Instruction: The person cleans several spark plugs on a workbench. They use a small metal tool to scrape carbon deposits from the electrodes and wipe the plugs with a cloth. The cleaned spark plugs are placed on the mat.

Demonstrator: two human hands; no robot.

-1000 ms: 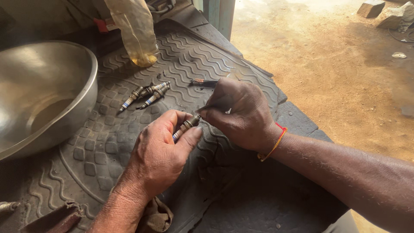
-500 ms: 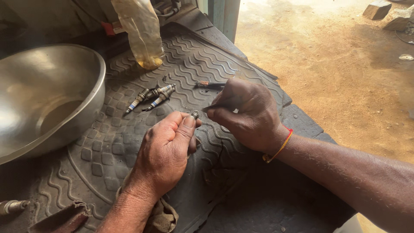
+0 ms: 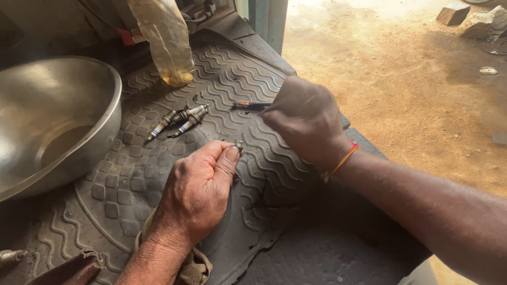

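- Head view: I look down on a dark rubber mat [image 3: 158, 184] with a wavy tread pattern.
- My left hand [image 3: 198, 192] is curled into a fist around a spark plug [image 3: 238, 145]; only its metal tip shows, above the thumb and forefinger.
- My right hand [image 3: 306, 119] is closed on a thin dark tool [image 3: 248, 104]. Its tip points left and sits above the mat, apart from the held plug.
- Two more spark plugs [image 3: 179, 120] lie side by side on the mat, beyond the left hand.
- A large metal bowl [image 3: 105, 116] sits at the mat's left edge.
- A cloudy plastic bottle [image 3: 166, 42] with yellowish liquid is at the far edge.
- Sandy ground [image 3: 412, 95] lies to the right.
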